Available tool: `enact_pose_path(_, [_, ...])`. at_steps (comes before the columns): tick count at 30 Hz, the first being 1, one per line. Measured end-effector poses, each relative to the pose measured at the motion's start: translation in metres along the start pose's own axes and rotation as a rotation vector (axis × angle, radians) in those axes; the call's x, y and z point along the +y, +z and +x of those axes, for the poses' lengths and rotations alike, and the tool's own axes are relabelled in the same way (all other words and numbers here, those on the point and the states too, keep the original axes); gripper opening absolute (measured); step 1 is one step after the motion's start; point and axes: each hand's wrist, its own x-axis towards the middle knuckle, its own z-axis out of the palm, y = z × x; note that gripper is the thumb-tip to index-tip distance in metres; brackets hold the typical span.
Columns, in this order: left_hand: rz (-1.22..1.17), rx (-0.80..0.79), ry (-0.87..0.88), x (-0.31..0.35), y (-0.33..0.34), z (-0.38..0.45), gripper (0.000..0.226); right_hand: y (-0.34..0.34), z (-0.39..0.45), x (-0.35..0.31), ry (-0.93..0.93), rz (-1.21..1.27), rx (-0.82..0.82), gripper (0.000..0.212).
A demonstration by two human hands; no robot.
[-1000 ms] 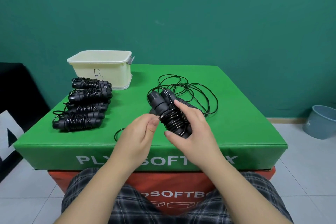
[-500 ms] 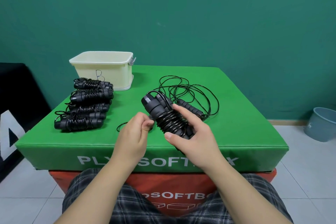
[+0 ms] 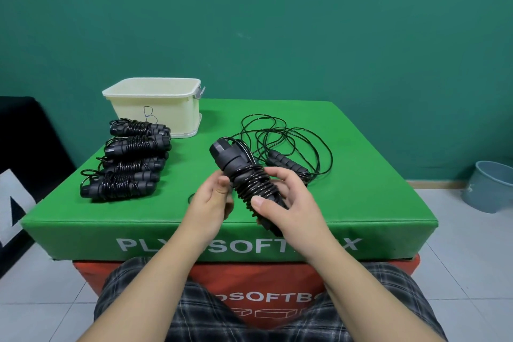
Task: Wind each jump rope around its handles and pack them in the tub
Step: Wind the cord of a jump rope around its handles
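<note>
Head view: jump rope bundle (image 3: 247,178) in hand over the near part of the tabletop (image 3: 361,203), two black handles side by side, thin glossy black cord coiled tight round the ribbed grips; right hand (image 3: 288,203) grasps the lower end of the bundle, fingers (image 3: 280,173) curled over the coils, thumb across the front; left hand (image 3: 212,200) clenched at the bundle's left side, thumb tip against the coils, looks to be pinching the cord end but the cord inside the fist is hidden; a small loop of cord (image 3: 191,198) shows just left of that hand.

Step, as judged: finishing the wind on the fifth rope; tail likely needs tucking under a coil so it does not spring loose; next move calls for holding tension while the end is secured, then setting the bundle with the others.

Outward: one loose jump rope (image 3: 288,147) behind the hands, cord in open tangled loops, foam-ribbed handle lying in it; not yet wound. Four wound bundles (image 3: 130,161) in a row at left, same black cylinders with shiny coils, small loops sticking out. Cream plastic tub (image 3: 158,108) at far left, rectangular, rimmed, letter B on the front wall; inside not visible. Tabletop is a green padded vinyl box, white lettering on the front. Grey-blue bucket (image 3: 488,186) on the tiled floor at right.
</note>
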Motion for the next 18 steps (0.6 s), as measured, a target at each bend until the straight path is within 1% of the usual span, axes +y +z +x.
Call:
enact_pose_path(2, [-0.001,0.009,-0.063,0.003,0.004,-0.001,0.088,-0.001,0.002,0.002,0.002,0.037,-0.030,0.058])
enact_pose_path(4, [-0.009,0.013,-0.048,0.005,0.007,-0.001,0.094,-0.001,0.003,0.001,0.001,0.035,-0.040,0.055])
enact_pose_path(6, [-0.020,0.077,-0.024,0.006,0.008,0.000,0.092,-0.002,0.005,-0.001,-0.042,-0.100,-0.009,0.054])
enact_pose_path(8, [0.000,0.135,-0.012,0.005,0.008,-0.001,0.079,-0.003,0.005,-0.005,-0.122,-0.309,0.023,0.057])
enact_pose_path(10, [0.067,0.174,-0.007,0.010,0.011,-0.003,0.059,-0.004,0.003,-0.007,-0.187,-0.432,0.005,0.051])
enact_pose_path(13, [0.285,0.257,0.029,0.018,0.013,-0.004,0.044,-0.004,0.002,-0.004,-0.297,-0.531,-0.003,0.047])
enact_pose_path(15, [0.375,0.284,0.033,0.023,0.014,-0.006,0.043,-0.002,0.002,-0.003,-0.319,-0.541,0.001,0.046])
enact_pose_path(16, [0.395,0.286,0.032,0.024,0.014,-0.007,0.047,-0.001,0.002,-0.001,-0.323,-0.555,-0.005,0.049])
enact_pose_path(17, [0.411,0.292,0.034,0.024,0.014,-0.007,0.051,0.000,0.002,-0.001,-0.325,-0.583,-0.021,0.058])
enact_pose_path(18, [0.430,0.300,0.034,0.025,0.013,-0.007,0.055,0.001,0.002,-0.001,-0.324,-0.618,-0.038,0.072])
